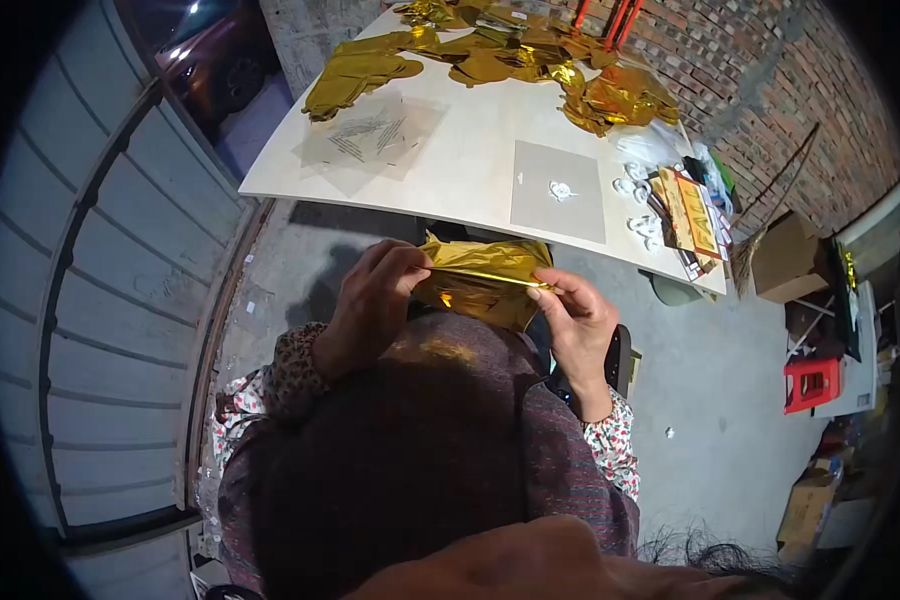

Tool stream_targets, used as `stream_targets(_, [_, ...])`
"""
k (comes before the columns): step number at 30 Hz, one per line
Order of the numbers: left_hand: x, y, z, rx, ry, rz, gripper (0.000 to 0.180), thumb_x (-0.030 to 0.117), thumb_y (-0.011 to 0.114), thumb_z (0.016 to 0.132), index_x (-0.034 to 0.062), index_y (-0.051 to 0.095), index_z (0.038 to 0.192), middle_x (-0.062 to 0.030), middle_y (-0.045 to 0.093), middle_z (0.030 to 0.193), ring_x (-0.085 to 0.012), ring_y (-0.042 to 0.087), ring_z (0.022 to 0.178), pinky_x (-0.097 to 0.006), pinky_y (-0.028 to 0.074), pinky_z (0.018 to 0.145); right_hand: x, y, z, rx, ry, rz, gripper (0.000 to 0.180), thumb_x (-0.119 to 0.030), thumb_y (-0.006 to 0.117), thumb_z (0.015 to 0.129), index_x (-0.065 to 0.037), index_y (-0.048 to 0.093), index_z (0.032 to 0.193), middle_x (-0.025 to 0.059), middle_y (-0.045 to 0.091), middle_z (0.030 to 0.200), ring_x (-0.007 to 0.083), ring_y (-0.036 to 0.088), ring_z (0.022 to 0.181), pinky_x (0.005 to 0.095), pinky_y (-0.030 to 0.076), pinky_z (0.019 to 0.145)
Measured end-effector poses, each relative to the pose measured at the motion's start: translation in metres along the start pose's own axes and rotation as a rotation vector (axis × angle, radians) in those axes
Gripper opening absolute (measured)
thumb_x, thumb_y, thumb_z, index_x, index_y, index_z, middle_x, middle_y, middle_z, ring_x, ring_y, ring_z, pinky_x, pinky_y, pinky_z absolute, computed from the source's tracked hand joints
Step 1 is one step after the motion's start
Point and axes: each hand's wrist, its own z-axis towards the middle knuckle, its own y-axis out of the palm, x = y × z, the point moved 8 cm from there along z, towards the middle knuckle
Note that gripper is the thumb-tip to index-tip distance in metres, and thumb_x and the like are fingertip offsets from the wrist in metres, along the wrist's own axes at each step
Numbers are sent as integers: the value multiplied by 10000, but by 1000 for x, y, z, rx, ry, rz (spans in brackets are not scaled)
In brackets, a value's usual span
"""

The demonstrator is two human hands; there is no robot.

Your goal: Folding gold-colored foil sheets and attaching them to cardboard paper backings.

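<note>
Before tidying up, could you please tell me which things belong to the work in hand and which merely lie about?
Work in hand:
gold foil piece, between left hand and right hand
probably the gold foil pile

Apparently lying about:
red stool
cardboard box

so the pale flat table (475,130) has crumpled shiny gold foil pieces (360,72) along the far side, overlapping frosted plastic bags (315,150) left, a flat grey square sheet (580,215) up front, plus yellow-and-red printed packs (688,210) right.

Bright light washes a pale tabletop (470,120) and glints off gold foil (485,259), while shadow darkens the concrete floor (705,350) beneath; fisheye distortion bows the metal door (120,270) near the black rim.
</note>
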Motion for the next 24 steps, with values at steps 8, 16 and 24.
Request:
stream_targets(8, [17,-4,9,76,151,57,193,-54,606,813,26,621,988,-102,649,879,-263,638,871,-437,426,1001,3,-9,-1,49,43,18,209,25,711,841,14,693,1048,37,702,953,68,626,839,203,498,777])
stream_targets(16, [15,5,10,36,164,135,265,-87,623,739,41,596,969,-92,631,917,-267,631,902,-449,398,1029,0,-10,-1,55,-5,-4,206,18,714,841,19,690,1046,43,705,958,76,634,848,209,502,785])
stream_targets(24, [26,6,21,155,218,318,219,-79,616,773,48,581,949,-75,646,939,-282,630,979,-468,403,1010,9,-14,3,72,41,84,203,28,707,843,21,687,1045,53,705,966,78,637,849,204,505,784])
